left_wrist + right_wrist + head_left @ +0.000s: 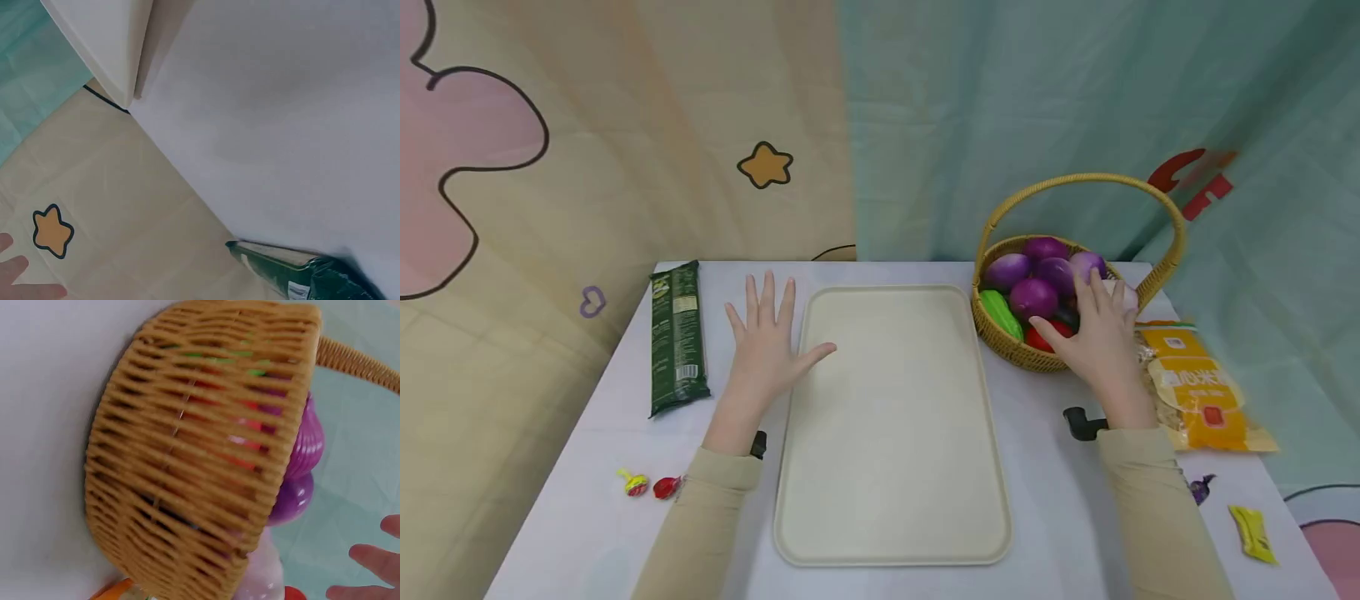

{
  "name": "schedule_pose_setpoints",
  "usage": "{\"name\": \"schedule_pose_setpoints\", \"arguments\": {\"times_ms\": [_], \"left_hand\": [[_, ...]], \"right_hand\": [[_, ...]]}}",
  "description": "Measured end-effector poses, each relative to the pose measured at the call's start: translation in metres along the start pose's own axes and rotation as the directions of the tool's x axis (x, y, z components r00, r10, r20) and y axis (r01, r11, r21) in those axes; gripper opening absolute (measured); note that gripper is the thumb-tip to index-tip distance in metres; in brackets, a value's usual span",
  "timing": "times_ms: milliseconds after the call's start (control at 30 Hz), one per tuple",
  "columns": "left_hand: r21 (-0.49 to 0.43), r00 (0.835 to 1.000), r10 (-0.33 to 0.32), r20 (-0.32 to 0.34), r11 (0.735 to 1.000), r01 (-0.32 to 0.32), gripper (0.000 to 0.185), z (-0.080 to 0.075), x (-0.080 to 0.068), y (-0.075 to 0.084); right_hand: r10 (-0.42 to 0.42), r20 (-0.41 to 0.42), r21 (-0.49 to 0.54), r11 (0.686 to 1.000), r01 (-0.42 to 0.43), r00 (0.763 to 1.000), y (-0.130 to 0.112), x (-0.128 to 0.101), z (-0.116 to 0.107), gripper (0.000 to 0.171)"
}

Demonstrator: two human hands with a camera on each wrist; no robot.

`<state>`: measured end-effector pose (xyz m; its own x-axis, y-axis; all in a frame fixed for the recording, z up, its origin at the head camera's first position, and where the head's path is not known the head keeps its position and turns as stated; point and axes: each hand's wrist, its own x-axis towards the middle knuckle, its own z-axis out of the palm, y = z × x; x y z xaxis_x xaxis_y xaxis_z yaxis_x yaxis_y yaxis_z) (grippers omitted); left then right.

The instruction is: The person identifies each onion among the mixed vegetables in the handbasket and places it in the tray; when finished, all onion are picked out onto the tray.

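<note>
My right hand (1101,350) is spread over the front right of a wicker basket (1026,354). In the basket lie several purple onions (1033,298), a green vegetable (1002,314) and a red one (1047,335); a pale item is partly hidden by the fingers. The right wrist view shows the fingertips (375,562) apart from the wicker side. My left hand (763,350) hovers with straight, splayed fingers between a dark green packet (677,337) and a cream tray (895,425), its thumb over the tray's left rim. Neither hand holds anything.
Right of the basket lies a yellow-orange bag (1202,387). Near the right edge are a purple sweet (1201,489) and a yellow sweet (1252,533). A yellow lollipop (636,484) and a red sweet (666,487) lie front left. A curtain (917,133) hangs behind the table.
</note>
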<state>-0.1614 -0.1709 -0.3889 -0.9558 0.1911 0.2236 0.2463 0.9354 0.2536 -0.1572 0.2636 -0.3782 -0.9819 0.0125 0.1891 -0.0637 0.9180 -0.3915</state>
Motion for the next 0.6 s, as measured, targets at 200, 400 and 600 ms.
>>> {"name": "schedule_pose_setpoints", "arguments": {"times_ms": [200,400,600], "left_hand": [[-0.135,0.999,-0.036,0.021,0.99,0.038,0.096,0.01,-0.007,-0.012],[-0.254,0.985,-0.092,0.147,0.959,0.128,0.084,0.021,-0.014,-0.017],[-0.276,0.903,-0.202,0.379,0.907,0.319,0.07,0.027,-0.029,-0.022]], "right_hand": [[0.049,-0.052,0.077,0.996,-0.045,0.997,0.005,0.006,0.0,0.089],[0.131,-0.001,0.193,0.973,-0.128,0.991,0.004,0.019,0.018,0.086],[0.195,0.028,0.219,0.956,-0.196,0.98,0.004,0.032,0.037,0.081]]}}
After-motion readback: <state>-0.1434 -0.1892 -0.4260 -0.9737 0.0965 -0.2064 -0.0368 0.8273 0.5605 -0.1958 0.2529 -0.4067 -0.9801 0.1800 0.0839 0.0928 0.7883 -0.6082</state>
